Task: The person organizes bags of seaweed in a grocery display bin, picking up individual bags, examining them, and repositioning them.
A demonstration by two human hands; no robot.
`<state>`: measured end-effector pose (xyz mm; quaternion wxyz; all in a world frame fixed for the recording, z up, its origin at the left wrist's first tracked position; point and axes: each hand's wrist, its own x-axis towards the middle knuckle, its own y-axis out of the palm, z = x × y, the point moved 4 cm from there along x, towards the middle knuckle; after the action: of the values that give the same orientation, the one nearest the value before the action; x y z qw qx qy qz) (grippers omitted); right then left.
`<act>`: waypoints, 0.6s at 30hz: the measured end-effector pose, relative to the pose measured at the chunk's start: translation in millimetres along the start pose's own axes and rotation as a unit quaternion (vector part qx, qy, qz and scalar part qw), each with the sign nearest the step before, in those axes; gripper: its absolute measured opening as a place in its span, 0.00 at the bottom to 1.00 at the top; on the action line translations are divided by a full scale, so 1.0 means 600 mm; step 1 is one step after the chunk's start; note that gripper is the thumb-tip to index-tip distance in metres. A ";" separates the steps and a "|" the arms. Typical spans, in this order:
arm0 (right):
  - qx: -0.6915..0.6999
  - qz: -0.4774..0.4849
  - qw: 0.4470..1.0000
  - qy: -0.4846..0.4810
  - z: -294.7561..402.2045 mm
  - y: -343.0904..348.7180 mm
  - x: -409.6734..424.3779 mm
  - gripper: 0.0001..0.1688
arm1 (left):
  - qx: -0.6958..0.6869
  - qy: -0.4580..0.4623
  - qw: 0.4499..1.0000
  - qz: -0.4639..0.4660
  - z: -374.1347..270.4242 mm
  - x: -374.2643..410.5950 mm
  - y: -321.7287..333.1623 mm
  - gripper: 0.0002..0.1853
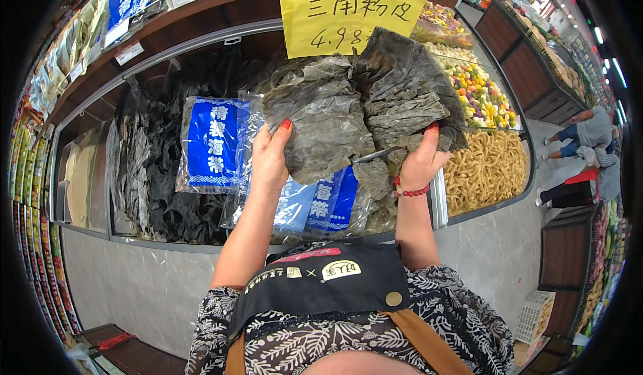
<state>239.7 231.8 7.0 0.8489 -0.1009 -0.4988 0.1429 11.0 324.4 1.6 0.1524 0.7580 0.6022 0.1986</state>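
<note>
A large folded bundle of dried kelp [321, 118], grey-brown and wrinkled, hangs between my hands above the display bin. My left hand [270, 156] grips its left edge, thumb on top and fingers hidden behind. On the right, my right hand [424, 154] pinches a folded flap [409, 111] of the kelp with the thumb in front. A narrow strip [377, 155] crosses the lower part of the bundle. Below it lie clear plastic packets with blue labels [329, 201], partly covered by the kelp. Another blue-labelled packet [213, 141] rests left of my left hand.
Loose dark kelp [173, 174] fills the bin's left side. A yellow handwritten sign [346, 15] stands behind the bundle. To the right are colourful small pieces [479, 91] and tan twisted strips [485, 169]. Two people [585, 154] are in the aisle near a white plastic crate [533, 317].
</note>
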 end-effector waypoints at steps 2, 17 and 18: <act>-0.028 -0.019 0.999 -0.032 0.001 -0.004 0.000 0.17 | -0.008 -0.008 1.000 0.003 -0.001 0.001 0.001 0.15; 0.465 -0.091 0.706 0.525 -0.341 -0.105 0.068 0.24 | 0.443 -0.003 0.896 0.020 0.017 0.014 -0.160 0.17; 0.468 -0.088 0.702 0.530 -0.364 -0.117 0.056 0.24 | 0.445 0.005 0.895 0.010 0.045 0.005 -0.171 0.17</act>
<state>456.3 171.5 -48.6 0.9200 0.2946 0.1574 0.2051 -62.8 350.9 -69.5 -0.2058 0.7520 0.6205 -0.0850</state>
